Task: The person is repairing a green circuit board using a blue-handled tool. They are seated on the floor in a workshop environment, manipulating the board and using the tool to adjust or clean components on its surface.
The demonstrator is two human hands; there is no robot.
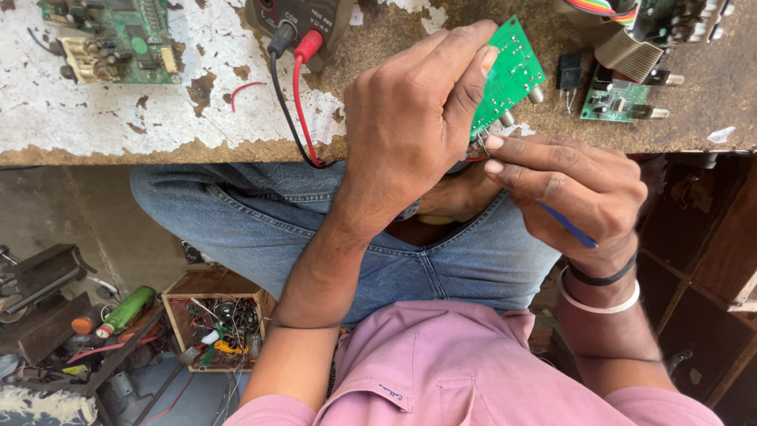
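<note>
My left hand grips a small green circuit board by its edge and holds it tilted just above the front edge of the workbench. My right hand is right below the board. Its thumb and forefinger pinch something thin and metallic at the board's lower corner, and a blue-handled tool lies along its palm. The tool's tip is hidden behind the fingers.
A meter with black and red leads sits at the bench's far side. Other green boards lie at far left and right, with a ribbon cable. A box of parts and clutter stand on the floor, left.
</note>
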